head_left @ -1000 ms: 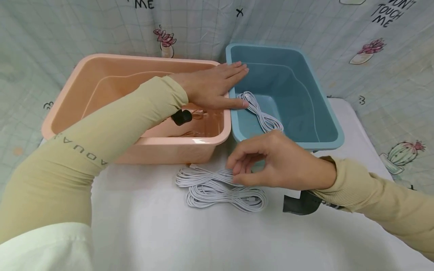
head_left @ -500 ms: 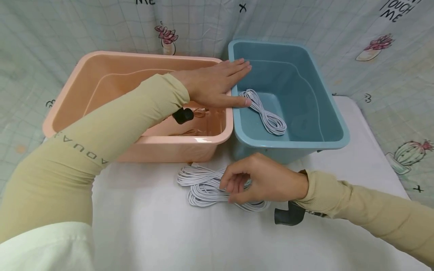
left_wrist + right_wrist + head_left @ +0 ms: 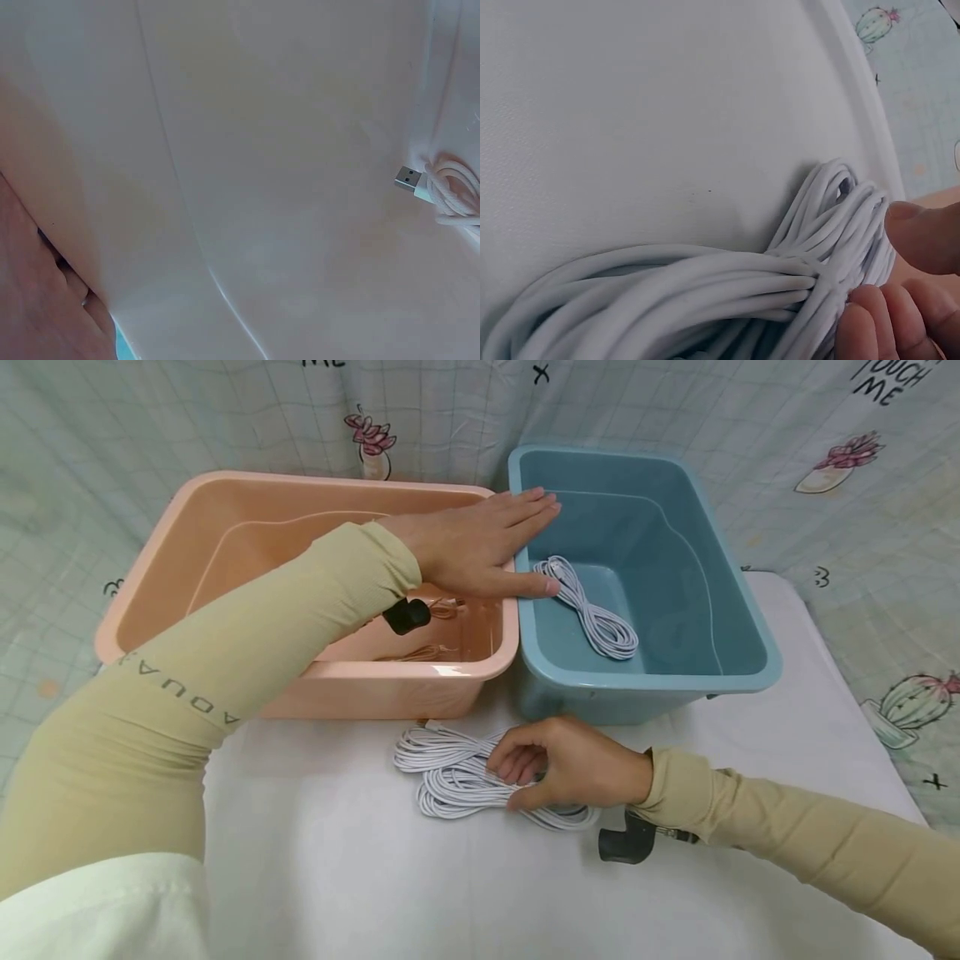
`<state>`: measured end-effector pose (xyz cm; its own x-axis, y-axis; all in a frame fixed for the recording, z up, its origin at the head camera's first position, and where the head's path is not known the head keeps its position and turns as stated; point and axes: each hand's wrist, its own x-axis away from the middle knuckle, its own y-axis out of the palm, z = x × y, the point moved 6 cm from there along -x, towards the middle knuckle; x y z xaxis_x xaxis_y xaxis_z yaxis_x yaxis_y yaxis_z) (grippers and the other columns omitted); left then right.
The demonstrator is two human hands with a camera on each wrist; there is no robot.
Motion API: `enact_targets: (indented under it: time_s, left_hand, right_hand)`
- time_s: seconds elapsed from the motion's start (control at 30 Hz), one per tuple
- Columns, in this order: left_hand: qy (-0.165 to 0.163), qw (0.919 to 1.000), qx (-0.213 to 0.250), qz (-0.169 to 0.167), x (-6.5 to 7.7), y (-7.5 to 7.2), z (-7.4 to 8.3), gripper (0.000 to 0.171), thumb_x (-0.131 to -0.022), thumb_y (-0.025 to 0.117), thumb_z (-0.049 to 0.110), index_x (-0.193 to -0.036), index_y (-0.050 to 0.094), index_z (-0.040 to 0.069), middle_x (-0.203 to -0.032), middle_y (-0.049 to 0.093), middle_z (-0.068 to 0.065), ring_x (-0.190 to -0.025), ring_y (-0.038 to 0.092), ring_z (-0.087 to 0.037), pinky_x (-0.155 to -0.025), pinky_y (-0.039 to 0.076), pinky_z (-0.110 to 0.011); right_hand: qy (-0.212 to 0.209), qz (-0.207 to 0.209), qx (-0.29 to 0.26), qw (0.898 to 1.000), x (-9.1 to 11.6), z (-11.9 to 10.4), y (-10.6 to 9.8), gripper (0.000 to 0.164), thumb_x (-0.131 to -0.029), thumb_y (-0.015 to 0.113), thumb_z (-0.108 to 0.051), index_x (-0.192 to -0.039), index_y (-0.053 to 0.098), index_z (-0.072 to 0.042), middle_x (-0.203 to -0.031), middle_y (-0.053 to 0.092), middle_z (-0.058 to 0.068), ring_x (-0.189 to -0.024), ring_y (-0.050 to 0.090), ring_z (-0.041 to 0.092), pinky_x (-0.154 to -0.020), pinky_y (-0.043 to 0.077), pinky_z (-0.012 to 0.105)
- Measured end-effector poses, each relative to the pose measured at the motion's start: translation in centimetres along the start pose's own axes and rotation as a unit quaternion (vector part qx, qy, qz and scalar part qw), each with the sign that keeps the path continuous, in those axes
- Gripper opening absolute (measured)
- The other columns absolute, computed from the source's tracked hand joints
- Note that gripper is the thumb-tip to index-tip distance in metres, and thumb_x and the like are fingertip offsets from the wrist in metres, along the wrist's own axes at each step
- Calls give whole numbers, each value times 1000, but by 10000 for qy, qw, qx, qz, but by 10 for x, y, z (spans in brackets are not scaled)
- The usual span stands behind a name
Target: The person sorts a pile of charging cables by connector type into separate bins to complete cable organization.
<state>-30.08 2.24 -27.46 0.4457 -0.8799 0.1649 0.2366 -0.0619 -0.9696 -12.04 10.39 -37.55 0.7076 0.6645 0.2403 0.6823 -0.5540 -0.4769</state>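
Lots going on over here, cable-wise

So I'm looking at a white counter (image 3: 337, 843), and the right hand (image 3: 573, 767) is right down at some coiled white cables (image 3: 457, 789). The fingers are curled in with the thumb apart from them, so call it about half open. There's a clear gap between thumb and fingertips, and honestly I can't tell if they're touching the cable or just hovering by it. Doesn't look gripped to me. The cables lie in overlapping loops just in front of a peach tub (image 3: 397, 669) and a blue tub (image 3: 652, 682).

The left hand (image 3: 480, 543) is nearly flat, fingers straight out, lying across where the two rims meet. It's gripping nothing, and the thumb pokes out over the blue side. Inside the blue one, a white coil (image 3: 597, 620) lies slantwise. The peach one has some coiled cord (image 3: 445, 607) in it, and a metal USB plug (image 3: 408, 178) sticks out of a loop in there. Both arms wear beige sleeves (image 3: 247, 635). Behind it all hangs a pale cloth (image 3: 450, 410) with potted plants drawn on it.
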Motion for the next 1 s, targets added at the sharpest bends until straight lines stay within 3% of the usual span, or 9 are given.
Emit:
enact_targets:
  time_s: [0.4, 0.67, 1.0]
  left_hand:
    - [5, 10000, 69, 18, 0, 0, 0, 97, -101, 38, 70, -167, -2, 11, -177, -5, -4, -166, -9, -23, -136, -1, -44]
    - [-31, 10000, 47, 9, 1, 1, -1, 97, -101, 37, 71, -167, -4, 12, -177, -7, -2, -165, -10, -21, -136, -3, -42]
    - [-63, 10000, 35, 0, 1, 1, -1, 97, -101, 36, 72, -167, -4, 13, -177, -8, -1, -165, -10, -21, -136, -2, -42]
  right_hand:
    - [244, 315, 178, 9990, 0, 10, 0, 48, -74, 92, -6, -118, 73, -3, -105, 76, 5, -90, 72, 6, -83, 62, 19]
    - [173, 633, 825, 9944, 1, 7, 7, 55, -69, 95, -7, -119, 73, -3, -99, 74, 0, -87, 67, 4, -82, 61, 20]
    - [205, 961, 1154, 9884, 2, 9, 12, 49, -69, 94, -5, -115, 75, -6, -93, 71, -3, -84, 64, 4, -79, 59, 20]
